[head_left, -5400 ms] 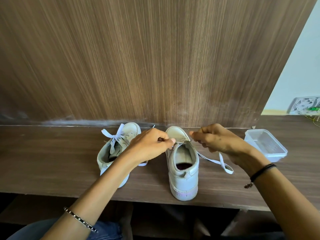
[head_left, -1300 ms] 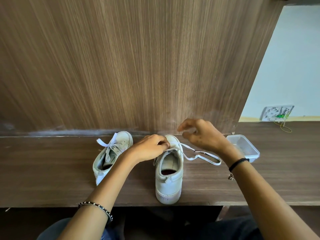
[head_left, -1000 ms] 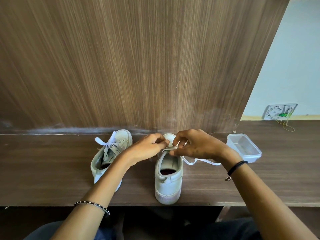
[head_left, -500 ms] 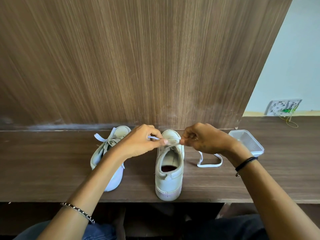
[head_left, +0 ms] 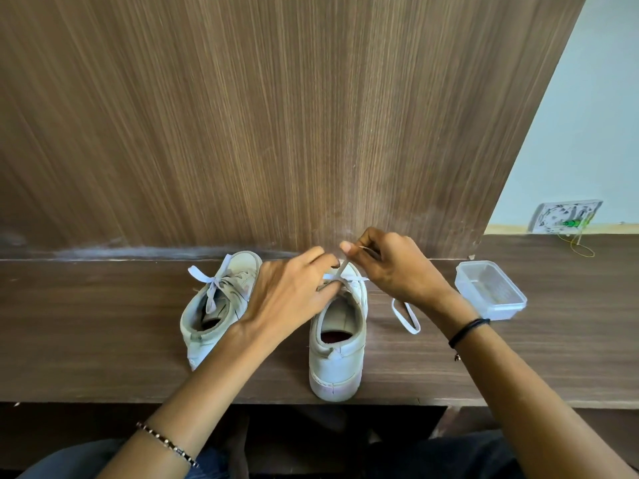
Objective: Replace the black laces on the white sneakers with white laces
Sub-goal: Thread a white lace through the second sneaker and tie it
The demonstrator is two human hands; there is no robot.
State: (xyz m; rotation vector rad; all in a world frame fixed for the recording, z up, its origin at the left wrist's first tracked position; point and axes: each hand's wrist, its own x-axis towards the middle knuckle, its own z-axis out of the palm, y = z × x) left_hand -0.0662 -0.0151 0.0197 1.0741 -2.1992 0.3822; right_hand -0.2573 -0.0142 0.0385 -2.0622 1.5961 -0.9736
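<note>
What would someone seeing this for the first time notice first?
The left hand and right hand, meeting at centre, pinch a flat white lace over the nearer white low-top sneaker. Left of it lies the other white sneaker, already tied in a bow; a clear plastic rectangular tub sits at right.

A tall wood-grain panel [head_left: 276,115] in warm brown fills most of the frame, its vertical streaks meeting a darker wooden surface [head_left: 86,323] that runs across the lower half. At the upper right a pale, evenly lit wall [head_left: 587,133] shows, with a white wall plate [head_left: 567,221] and a thin yellow wire [head_left: 582,248] drooping onto the surface below it. Beneath the surface's front edge the space is dark.
</note>
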